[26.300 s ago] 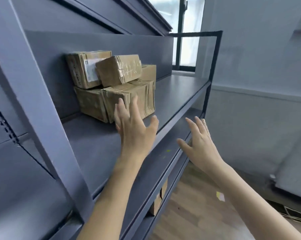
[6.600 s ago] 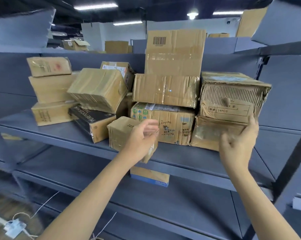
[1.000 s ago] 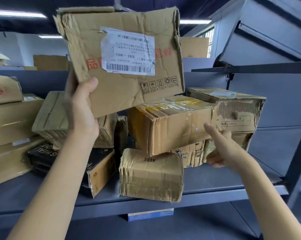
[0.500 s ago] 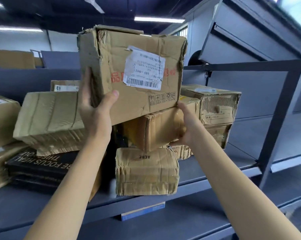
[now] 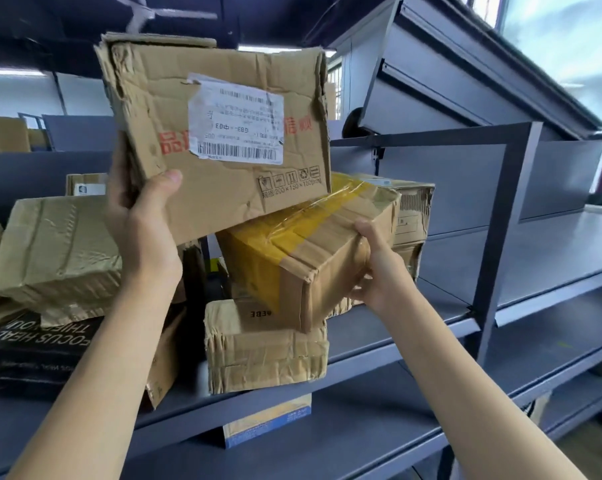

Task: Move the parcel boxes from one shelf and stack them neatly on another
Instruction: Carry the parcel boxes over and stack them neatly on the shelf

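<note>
My left hand (image 5: 143, 220) grips the lower left corner of a crumpled cardboard box with a white shipping label (image 5: 223, 133), held up in the air above the pile. My right hand (image 5: 375, 268) grips the near end of a taped box with yellow tape (image 5: 303, 251), which is tilted and lifted off the small wrapped box (image 5: 265, 344) standing on the grey shelf (image 5: 379, 341) below it. Its fingers curl under the box and the thumb lies on top.
More parcels crowd the shelf to the left: a large taped box (image 5: 57, 251) on a black printed box (image 5: 33, 351). A corrugated box (image 5: 414, 209) sits behind the yellow-taped one. A grey upright post (image 5: 493, 265) divides this shelf from the neighbouring shelf (image 5: 535, 251) on the right. A blue-edged box (image 5: 268, 424) lies one level down.
The view has turned right and drawn closer. My right hand has closed round the yellow-taped box and raised its near end. The labelled box stays held up in my left hand.
</note>
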